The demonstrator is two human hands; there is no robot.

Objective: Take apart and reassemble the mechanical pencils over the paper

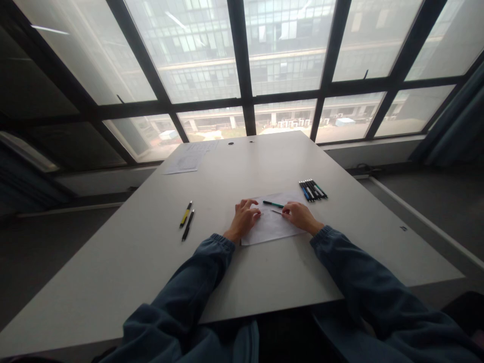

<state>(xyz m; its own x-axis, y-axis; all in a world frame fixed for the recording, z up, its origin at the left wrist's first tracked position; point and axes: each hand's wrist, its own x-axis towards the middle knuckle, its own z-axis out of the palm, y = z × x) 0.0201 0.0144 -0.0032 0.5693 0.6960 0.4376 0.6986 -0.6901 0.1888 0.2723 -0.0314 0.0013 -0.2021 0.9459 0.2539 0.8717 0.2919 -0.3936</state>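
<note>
My right hand [300, 216] is closed in a pinch on a thin dark rod like a pen refill [277, 212], which points left over a white sheet of paper [270, 233]. Just above the rod, a black and teal pen [272, 203] lies on the paper, its right end close to my right fingers. My left hand [245, 218] rests at the paper's left side with its fingers curled. Its thumb and a finger meet around something tiny and pale at the tips, too small to name.
Several pens [313, 190] lie in a row beyond my right hand. To the left are a yellow and black pen [185, 215] and a black pen [188, 225]. Printed sheets [183, 160] lie at the white table's [260, 282] far left, before large windows.
</note>
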